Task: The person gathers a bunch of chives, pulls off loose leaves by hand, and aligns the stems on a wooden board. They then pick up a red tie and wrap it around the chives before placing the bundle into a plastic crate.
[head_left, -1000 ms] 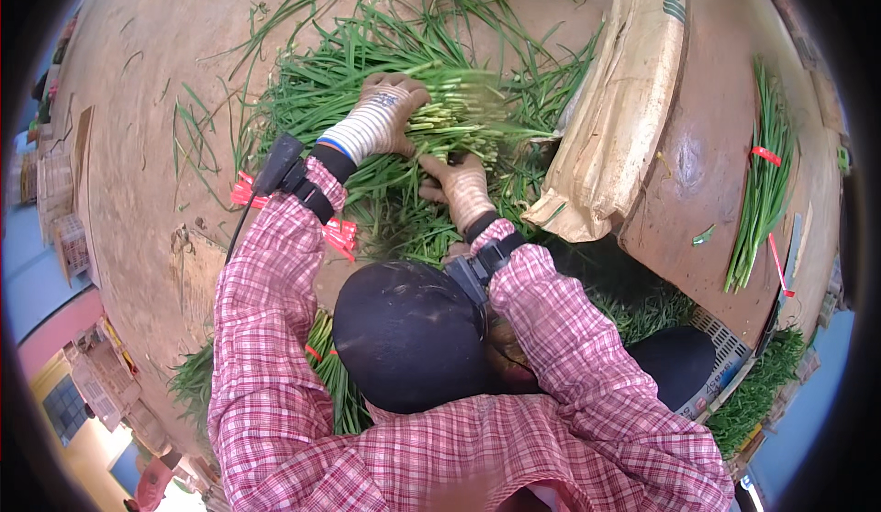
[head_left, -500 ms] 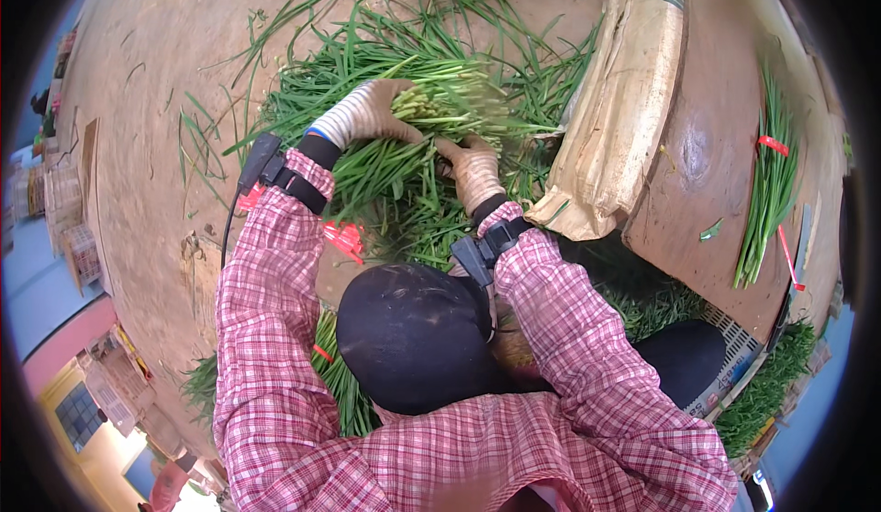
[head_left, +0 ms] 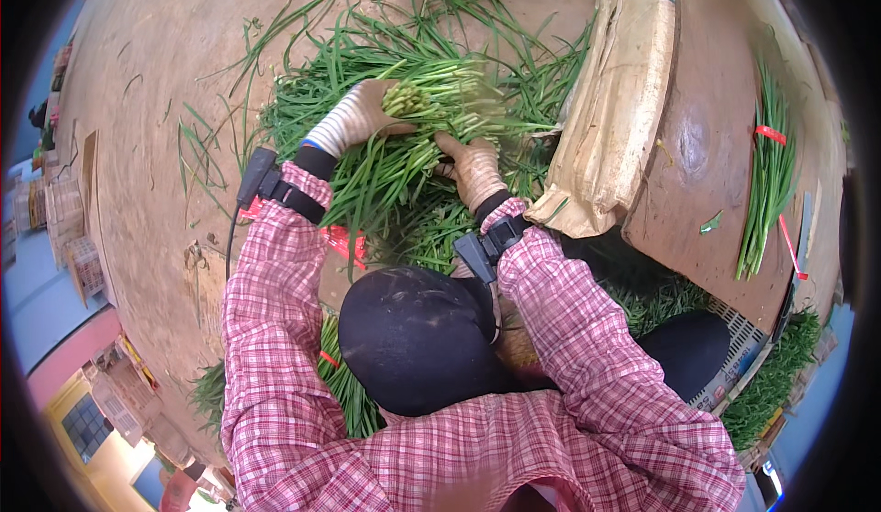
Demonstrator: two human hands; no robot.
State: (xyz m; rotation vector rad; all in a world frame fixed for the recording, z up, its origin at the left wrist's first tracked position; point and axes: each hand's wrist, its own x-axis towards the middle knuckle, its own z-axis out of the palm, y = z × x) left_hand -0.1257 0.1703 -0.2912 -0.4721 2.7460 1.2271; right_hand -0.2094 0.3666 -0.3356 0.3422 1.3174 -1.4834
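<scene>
A loose heap of garlic chives [head_left: 367,58], long flat green leaves with pale stem ends, lies on the brown ground ahead of me. My left hand [head_left: 367,113], in a striped glove, is closed round a small bunch whose cut ends [head_left: 404,101] poke out past the thumb. Close by on the right, my gloved right hand [head_left: 475,171] has thumb and fingers bent together at the near edge of the stalks, and seems to pinch some of them. Its fingertips are partly hidden by leaves.
A stuffed tan sack [head_left: 615,99] lies right of the heap, beside a brown board [head_left: 702,163] bearing a red-taped chive bunch [head_left: 769,182]. Red ties [head_left: 344,244] lie near my left forearm. Another taped bunch [head_left: 344,379] is beside my knee, and a crate [head_left: 734,351] stands at right.
My left hand has drawn slightly left, with the small bunch still in it. The right hand stays at the near edge of the stalks, nearly in the same place.
</scene>
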